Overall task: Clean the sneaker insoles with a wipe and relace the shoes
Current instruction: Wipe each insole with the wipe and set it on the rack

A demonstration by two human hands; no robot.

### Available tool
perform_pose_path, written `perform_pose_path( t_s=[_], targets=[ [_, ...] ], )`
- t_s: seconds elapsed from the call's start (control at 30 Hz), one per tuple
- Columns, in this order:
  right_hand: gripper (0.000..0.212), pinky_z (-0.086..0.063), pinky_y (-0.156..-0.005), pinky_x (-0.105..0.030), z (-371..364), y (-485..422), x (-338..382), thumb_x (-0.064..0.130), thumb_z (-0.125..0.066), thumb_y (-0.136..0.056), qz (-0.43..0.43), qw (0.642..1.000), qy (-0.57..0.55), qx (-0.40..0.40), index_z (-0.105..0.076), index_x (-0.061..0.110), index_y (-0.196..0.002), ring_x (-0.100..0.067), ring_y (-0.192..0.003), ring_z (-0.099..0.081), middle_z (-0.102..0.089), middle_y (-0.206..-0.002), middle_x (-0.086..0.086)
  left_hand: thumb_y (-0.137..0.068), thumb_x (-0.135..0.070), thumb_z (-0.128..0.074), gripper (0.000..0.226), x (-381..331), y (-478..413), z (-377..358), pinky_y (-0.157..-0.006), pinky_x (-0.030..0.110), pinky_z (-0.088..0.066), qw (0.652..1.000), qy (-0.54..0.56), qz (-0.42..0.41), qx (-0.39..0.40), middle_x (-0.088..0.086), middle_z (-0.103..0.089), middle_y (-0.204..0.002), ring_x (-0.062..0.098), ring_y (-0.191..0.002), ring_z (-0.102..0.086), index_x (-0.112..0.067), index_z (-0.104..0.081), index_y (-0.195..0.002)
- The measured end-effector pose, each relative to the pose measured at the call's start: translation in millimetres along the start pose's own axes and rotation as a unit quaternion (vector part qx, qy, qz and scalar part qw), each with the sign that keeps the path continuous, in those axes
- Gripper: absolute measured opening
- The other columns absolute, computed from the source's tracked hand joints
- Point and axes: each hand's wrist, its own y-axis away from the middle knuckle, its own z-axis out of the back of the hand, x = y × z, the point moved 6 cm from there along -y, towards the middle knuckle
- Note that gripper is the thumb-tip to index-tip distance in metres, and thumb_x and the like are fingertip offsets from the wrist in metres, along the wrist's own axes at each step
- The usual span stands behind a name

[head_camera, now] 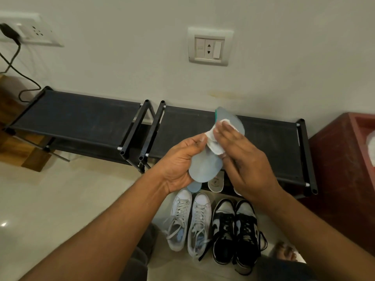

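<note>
My left hand (180, 161) grips a pale blue insole (205, 167) by its lower half and holds it upright in front of the shoe rack. My right hand (241, 157) presses a white wipe (215, 142) flat against the insole's middle. Below on the floor stand a pair of white sneakers (190, 220) with loose grey laces and a pair of black-and-white sneakers (235, 230) with black laces. Other insoles lie past the shoes' toes: a blue one (194, 186) and a white one (216, 182).
A black fabric shoe rack (267, 138) stands against the wall, with a second rack (77, 116) to its left. A dark red box (343, 159) is at the right. A bare foot (284, 252) rests beside the black sneakers. A black cable (26, 78) hangs from the wall socket.
</note>
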Motion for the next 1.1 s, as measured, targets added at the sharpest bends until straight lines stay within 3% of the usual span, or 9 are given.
perform_pose_path(
  t_s=[0.07,0.2,0.33,0.43,0.57,0.67,0.9,1.0,1.1],
  targets=[
    [0.049,-0.031,-0.126,-0.04,-1,2,-1,0.014,-0.047,-0.106,0.03,0.999,0.006,0.019,-0.047,0.007,-0.154,-0.016,-0.156,-0.03,-0.04,-0.164,-0.006,-0.107,-0.023,-0.049,0.045,1,0,2,-0.087,0.035,-0.063,1.0,-0.003,-0.001,-0.005,0.016,-0.072,-0.122,0.024,-0.102,-0.073,-0.002,-0.057,-0.147],
    [0.049,-0.041,-0.12,-0.046,8,0,-13,0.005,-0.053,-0.104,-0.061,0.996,-0.059,-0.033,-0.05,0.01,-0.153,-0.013,-0.151,-0.039,-0.047,-0.16,-0.002,-0.11,-0.024,-0.05,0.04,1,-2,3,-0.086,0.034,-0.062,0.999,-0.048,-0.001,0.012,0.015,-0.072,-0.122,0.024,-0.102,-0.072,-0.003,-0.061,-0.142],
    [0.045,-0.035,-0.124,-0.042,-2,6,3,0.009,-0.05,-0.106,-0.008,0.999,-0.045,-0.01,-0.052,0.007,-0.151,-0.015,-0.153,-0.036,-0.046,-0.16,-0.005,-0.108,-0.019,-0.055,0.039,1,-3,5,-0.093,0.036,-0.06,0.998,-0.065,-0.012,0.023,0.017,-0.071,-0.125,0.026,-0.107,-0.071,-0.004,-0.062,-0.144],
    [0.046,-0.039,-0.122,-0.046,5,4,-10,0.004,-0.052,-0.106,-0.065,0.994,-0.08,-0.033,-0.051,0.009,-0.152,-0.013,-0.152,-0.038,-0.046,-0.16,-0.003,-0.103,-0.018,-0.058,0.046,1,-5,4,-0.087,0.034,-0.059,0.996,-0.086,-0.011,0.022,0.016,-0.07,-0.126,0.026,-0.105,-0.069,-0.004,-0.058,-0.147],
    [0.046,-0.036,-0.123,-0.047,12,6,-3,0.008,-0.053,-0.107,-0.002,0.998,-0.059,-0.012,-0.048,0.005,-0.152,-0.02,-0.154,-0.035,-0.043,-0.162,-0.007,-0.104,-0.015,-0.059,0.046,-5,-1,2,-0.087,0.033,-0.06,0.996,-0.078,-0.013,0.048,0.014,-0.072,-0.123,0.024,-0.103,-0.07,-0.004,-0.057,-0.149],
    [0.047,-0.04,-0.12,-0.049,17,4,-5,0.009,-0.052,-0.107,-0.024,0.995,-0.09,-0.032,-0.045,0.004,-0.154,-0.021,-0.153,-0.037,-0.043,-0.162,-0.008,-0.098,-0.018,-0.063,0.055,-10,2,2,-0.083,0.029,-0.062,0.995,-0.072,-0.01,0.069,0.014,-0.072,-0.123,0.022,-0.101,-0.071,-0.002,-0.055,-0.15],
    [0.045,-0.039,-0.121,-0.048,16,6,9,0.001,-0.051,-0.105,0.019,0.996,-0.08,-0.039,-0.048,-0.002,-0.15,-0.025,-0.151,-0.041,-0.047,-0.158,-0.013,-0.092,-0.017,-0.068,0.053,-23,9,11,-0.081,0.027,-0.062,0.993,-0.087,-0.001,0.081,0.011,-0.075,-0.117,0.02,-0.097,-0.074,-0.007,-0.062,-0.144],
    [0.049,-0.037,-0.123,-0.049,14,8,13,-0.012,-0.051,-0.098,0.08,0.996,-0.027,-0.01,-0.051,-0.003,-0.147,-0.027,-0.151,-0.04,-0.048,-0.157,-0.014,-0.094,-0.013,-0.066,0.049,-26,10,12,-0.081,0.026,-0.062,0.993,-0.08,-0.006,0.087,0.011,-0.074,-0.119,0.019,-0.097,-0.074,-0.009,-0.064,-0.143],
    [0.055,-0.039,-0.121,-0.052,15,6,7,-0.016,-0.049,-0.095,0.051,0.998,-0.024,-0.02,-0.051,-0.001,-0.148,-0.026,-0.151,-0.04,-0.047,-0.158,-0.014,-0.097,-0.011,-0.063,0.046,-27,10,15,-0.08,0.026,-0.063,0.993,-0.089,-0.001,0.078,0.011,-0.074,-0.119,0.019,-0.097,-0.074,-0.009,-0.063,-0.143]
  ],
)
